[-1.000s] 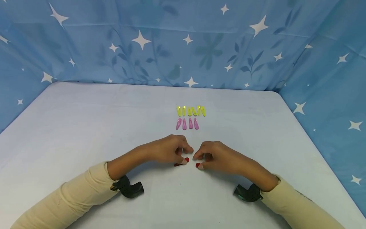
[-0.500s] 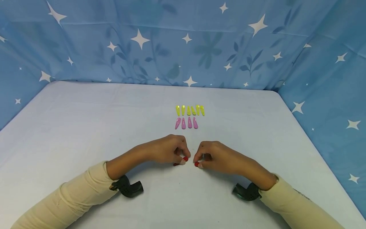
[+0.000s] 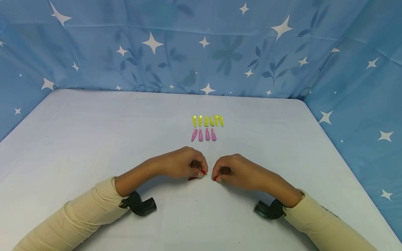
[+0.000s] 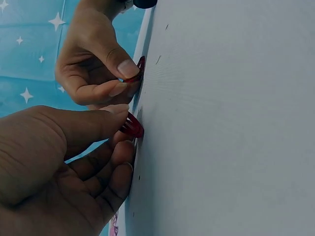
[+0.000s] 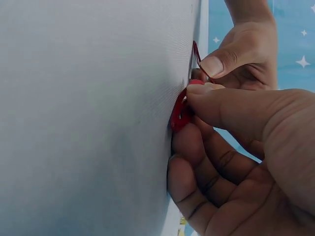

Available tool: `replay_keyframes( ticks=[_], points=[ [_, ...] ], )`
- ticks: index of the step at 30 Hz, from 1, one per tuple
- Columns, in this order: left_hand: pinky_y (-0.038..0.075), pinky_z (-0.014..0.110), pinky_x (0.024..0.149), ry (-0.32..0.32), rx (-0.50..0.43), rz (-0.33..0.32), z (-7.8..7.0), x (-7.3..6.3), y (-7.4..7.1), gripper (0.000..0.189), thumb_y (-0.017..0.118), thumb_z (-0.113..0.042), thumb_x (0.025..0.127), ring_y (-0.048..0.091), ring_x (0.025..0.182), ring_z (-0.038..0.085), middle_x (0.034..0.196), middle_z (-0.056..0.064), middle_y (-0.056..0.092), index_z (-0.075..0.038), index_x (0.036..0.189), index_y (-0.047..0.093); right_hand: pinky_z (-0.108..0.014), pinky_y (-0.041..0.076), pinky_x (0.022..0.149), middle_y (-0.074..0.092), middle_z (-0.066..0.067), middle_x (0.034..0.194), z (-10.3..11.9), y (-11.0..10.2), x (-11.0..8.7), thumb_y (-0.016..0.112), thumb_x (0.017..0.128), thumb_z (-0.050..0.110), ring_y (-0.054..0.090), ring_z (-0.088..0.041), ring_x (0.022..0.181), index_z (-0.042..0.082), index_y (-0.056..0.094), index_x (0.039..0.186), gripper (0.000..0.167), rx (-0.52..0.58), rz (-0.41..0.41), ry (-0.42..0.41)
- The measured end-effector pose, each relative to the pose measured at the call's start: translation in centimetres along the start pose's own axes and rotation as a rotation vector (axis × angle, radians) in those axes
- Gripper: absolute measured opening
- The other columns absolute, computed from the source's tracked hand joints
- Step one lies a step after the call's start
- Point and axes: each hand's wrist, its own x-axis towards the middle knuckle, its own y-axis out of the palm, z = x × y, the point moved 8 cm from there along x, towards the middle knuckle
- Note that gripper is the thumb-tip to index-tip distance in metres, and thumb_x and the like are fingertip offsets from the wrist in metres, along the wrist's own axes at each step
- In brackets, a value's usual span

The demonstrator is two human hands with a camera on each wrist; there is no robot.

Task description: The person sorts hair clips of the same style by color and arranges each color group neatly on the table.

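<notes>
My left hand [image 3: 181, 163] pinches a red snap hair clip [image 4: 134, 128] between thumb and fingers, low at the white table. Just to its right, my right hand [image 3: 239, 171] holds a second red snap hair clip [image 5: 180, 110] by thumb and fingertips. The head view shows a small gap between the two hands, and the fingers partly cover both red clips. Beyond the hands lies a row of several pink hair clips [image 3: 207, 134]. Behind that comes a row of several yellow hair clips [image 3: 200, 121], side by side.
A white cloth covers the table [image 3: 103, 139]. A blue curtain [image 3: 188, 52] with stars and leaves hangs along the back and sides. Each wrist carries a black camera mount, one on the left wrist [image 3: 139, 205] and one on the right [image 3: 270, 210].
Both hands have drawn their fingertips closer around the red hair clips and now pinch them. The pink and yellow rows have not changed; the whole view has shifted slightly.
</notes>
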Motion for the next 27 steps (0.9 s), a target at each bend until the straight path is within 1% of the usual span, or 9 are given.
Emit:
replay_keyframes(
  ticks=[6,10,13,16,18,20,22,24,27],
  points=[
    [0.05,0.024,0.068,-0.015,-0.016,-0.016,0.2,-0.1,-0.5,0.009,0.067,-0.007,0.093,0.059,0.065,0.009,0.071,-0.002,0.063,-0.012,0.098,0.072,-0.022,0.054,0.075,0.068,0.008,0.092,-0.3,-0.3,0.1,0.071,0.09,0.006,0.059,-0.006,0.082,0.016,0.072,0.1,0.014,0.036,-0.013,0.041],
    [0.052,0.023,0.073,-0.006,-0.006,-0.042,0.3,-0.1,-0.7,0.01,0.069,-0.007,0.091,0.061,0.071,0.008,0.076,-0.004,0.067,-0.011,0.1,0.073,-0.021,0.053,0.072,0.07,0.008,0.094,-0.3,-0.9,0.3,0.07,0.09,0.006,0.061,-0.005,0.079,0.015,0.074,0.107,0.02,0.034,-0.056,0.05],
    [0.054,0.023,0.076,0.0,-0.003,-0.09,0.3,-0.1,-1.2,0.016,0.07,-0.007,0.091,0.062,0.075,0.007,0.08,-0.005,0.068,-0.009,0.106,0.073,-0.022,0.053,0.069,0.071,0.007,0.094,-0.3,-1.6,0.6,0.07,0.09,0.004,0.061,-0.005,0.077,0.014,0.074,0.108,0.021,0.033,-0.1,0.044],
    [0.053,0.024,0.08,-0.005,0.0,-0.161,0.4,-0.1,-1.9,0.023,0.069,-0.007,0.091,0.063,0.077,0.007,0.085,-0.004,0.069,-0.006,0.114,0.072,-0.023,0.054,0.073,0.071,0.005,0.091,-0.4,-2.1,0.9,0.07,0.09,0.004,0.062,-0.006,0.078,0.013,0.074,0.104,0.017,0.056,-0.128,0.044],
    [0.053,0.024,0.081,-0.017,0.009,-0.211,0.5,-0.2,-2.5,0.025,0.069,-0.007,0.091,0.063,0.079,0.008,0.089,-0.002,0.07,-0.006,0.116,0.072,-0.023,0.056,0.076,0.071,0.004,0.088,-0.7,-2.2,1.2,0.071,0.089,0.006,0.064,-0.008,0.079,0.012,0.073,0.1,0.013,0.087,-0.13,0.059],
    [0.054,0.024,0.082,-0.018,0.018,-0.26,0.8,-0.2,-3.2,0.023,0.069,-0.007,0.091,0.063,0.082,0.009,0.096,-0.001,0.071,-0.006,0.114,0.073,-0.024,0.056,0.079,0.07,0.003,0.086,-1.0,-2.3,1.5,0.072,0.089,0.006,0.065,-0.009,0.08,0.012,0.072,0.098,0.011,0.118,-0.132,0.076],
    [0.054,0.025,0.082,-0.027,0.019,-0.299,1.1,-0.2,-3.8,0.02,0.069,-0.007,0.09,0.064,0.085,0.011,0.1,0.0,0.073,-0.007,0.11,0.074,-0.023,0.056,0.079,0.07,0.002,0.086,-1.3,-2.4,1.8,0.072,0.088,0.005,0.064,-0.011,0.08,0.011,0.071,0.097,0.01,0.144,-0.139,0.095],
    [0.054,0.026,0.081,-0.034,0.015,-0.329,1.5,-0.1,-4.4,0.019,0.07,-0.006,0.09,0.064,0.085,0.011,0.099,0.0,0.074,-0.006,0.108,0.075,-0.023,0.056,0.076,0.069,0.0,0.087,-1.6,-2.5,2.1,0.072,0.088,0.004,0.064,-0.013,0.08,0.01,0.07,0.096,0.01,0.159,-0.159,0.117],
    [0.054,0.027,0.076,-0.056,-0.006,-0.352,2.1,-0.1,-4.9,0.019,0.07,-0.006,0.089,0.065,0.081,0.012,0.098,0.002,0.074,-0.005,0.107,0.075,-0.023,0.055,0.072,0.069,-0.003,0.088,-1.9,-2.9,2.6,0.071,0.088,0.003,0.062,-0.015,0.079,0.008,0.07,0.096,0.009,0.186,-0.189,0.139]
  ],
)
